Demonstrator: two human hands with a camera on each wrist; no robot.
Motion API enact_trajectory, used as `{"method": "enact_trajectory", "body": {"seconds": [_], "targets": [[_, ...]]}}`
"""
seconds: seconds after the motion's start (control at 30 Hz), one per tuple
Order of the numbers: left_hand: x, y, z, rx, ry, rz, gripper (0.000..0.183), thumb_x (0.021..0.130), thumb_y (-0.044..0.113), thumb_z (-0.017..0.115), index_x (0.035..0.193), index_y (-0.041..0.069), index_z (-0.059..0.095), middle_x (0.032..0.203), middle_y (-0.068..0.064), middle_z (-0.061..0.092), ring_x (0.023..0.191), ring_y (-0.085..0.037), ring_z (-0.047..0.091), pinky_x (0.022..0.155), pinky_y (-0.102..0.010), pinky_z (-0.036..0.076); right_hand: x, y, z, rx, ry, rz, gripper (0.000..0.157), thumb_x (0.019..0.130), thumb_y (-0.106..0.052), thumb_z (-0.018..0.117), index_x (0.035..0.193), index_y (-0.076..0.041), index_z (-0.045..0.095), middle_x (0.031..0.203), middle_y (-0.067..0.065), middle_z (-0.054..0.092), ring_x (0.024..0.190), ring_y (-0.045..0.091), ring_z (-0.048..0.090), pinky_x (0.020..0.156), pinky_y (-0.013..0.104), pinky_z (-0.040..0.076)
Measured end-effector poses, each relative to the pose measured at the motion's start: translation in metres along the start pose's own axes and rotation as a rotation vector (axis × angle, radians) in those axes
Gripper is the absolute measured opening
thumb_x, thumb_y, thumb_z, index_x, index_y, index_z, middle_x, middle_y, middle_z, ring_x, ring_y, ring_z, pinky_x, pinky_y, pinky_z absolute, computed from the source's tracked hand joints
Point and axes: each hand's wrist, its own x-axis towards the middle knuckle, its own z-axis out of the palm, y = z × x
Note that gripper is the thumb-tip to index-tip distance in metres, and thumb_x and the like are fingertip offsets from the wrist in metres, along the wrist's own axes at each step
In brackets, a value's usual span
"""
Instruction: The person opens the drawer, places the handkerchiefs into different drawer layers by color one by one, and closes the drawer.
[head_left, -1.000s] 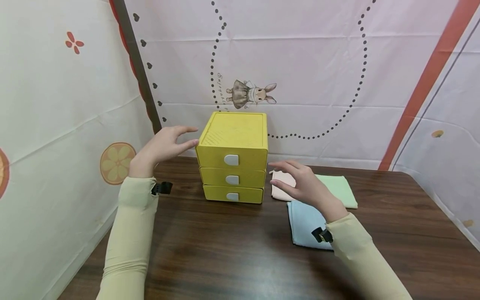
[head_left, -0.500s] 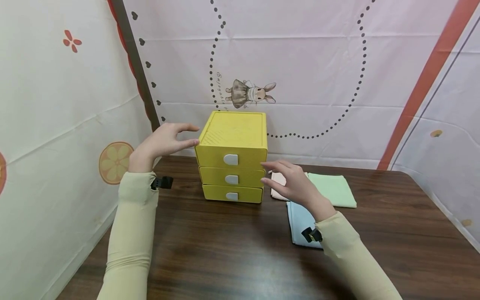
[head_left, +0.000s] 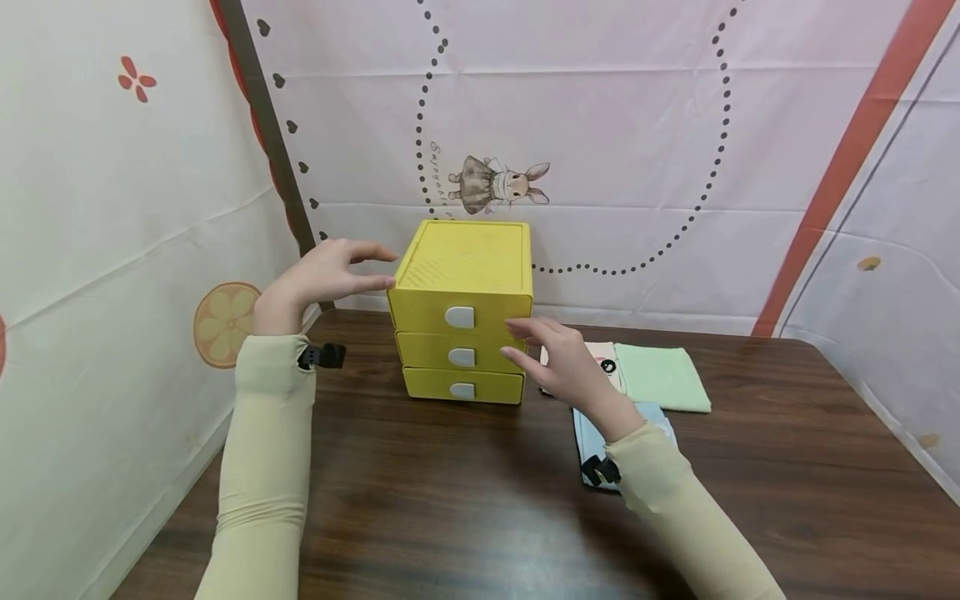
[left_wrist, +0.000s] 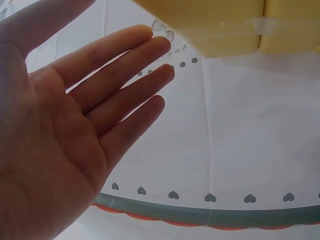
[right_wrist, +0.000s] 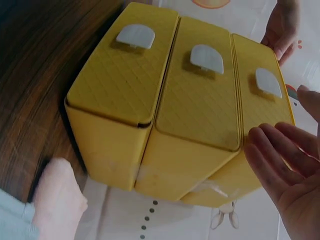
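A yellow box of stacked drawers point(head_left: 468, 258) stands on the table, all its drawers closed, each with a white tab handle point(head_left: 460, 317). My left hand point(head_left: 322, 273) is at the box's upper left side, thumb tip right at the front corner. In the left wrist view its fingers point(left_wrist: 125, 65) are spread and relaxed, holding nothing. My right hand point(head_left: 566, 362) hovers in front of the box's right side, level with the upper drawers. Its palm and loosely bent fingers point(right_wrist: 280, 150) show in the right wrist view with nothing in them.
Right of the box lie a folded pale pink cloth point(head_left: 606, 353) with a dark round mark, a green cloth point(head_left: 663, 379) and a light blue cloth point(head_left: 658, 415), partly behind my right wrist. A printed fabric backdrop point(head_left: 630, 150) rises behind the wooden table point(head_left: 420, 483).
My right hand has moved left, from beside the box to overlapping its right front edge, uncovering more of the cloths. The left hand stays at the corner; the view has shifted slightly.
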Motion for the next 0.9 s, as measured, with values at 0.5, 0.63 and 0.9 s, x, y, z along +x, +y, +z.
{"method": "enact_trajectory", "body": {"seconds": [0.5,0.63,0.9], "targets": [[0.004,-0.006,-0.002,-0.102,-0.034,-0.001,0.054,0.083,0.049,0.069,0.127,0.021,0.061,0.130,-0.004,0.059,0.118,-0.023,0.054,0.097,-0.048,0.042,0.011,-0.007,0.019,0.055,0.110,0.052,0.034,0.088,-0.024,0.069,0.115,-0.004,0.065,0.105,0.007,0.070,0.096,0.017,0.067,0.082,0.027,0.054],[0.005,-0.007,-0.002,-0.116,-0.040,-0.001,0.053,0.083,0.047,0.069,0.127,0.020,0.061,0.129,-0.003,0.060,0.117,-0.022,0.054,0.096,-0.048,0.042,0.013,-0.009,0.023,0.081,0.114,0.072,0.033,0.088,-0.024,0.069,0.113,-0.003,0.065,0.102,0.007,0.070,0.095,0.017,0.067,0.082,0.027,0.054],[0.006,-0.007,-0.004,-0.140,-0.061,-0.006,0.053,0.082,0.047,0.070,0.127,0.021,0.062,0.130,-0.004,0.059,0.117,-0.021,0.055,0.095,-0.047,0.043,0.016,-0.012,0.032,0.118,0.123,0.110,0.032,0.088,-0.025,0.069,0.111,-0.003,0.066,0.100,0.007,0.070,0.093,0.017,0.067,0.082,0.026,0.054]]}}
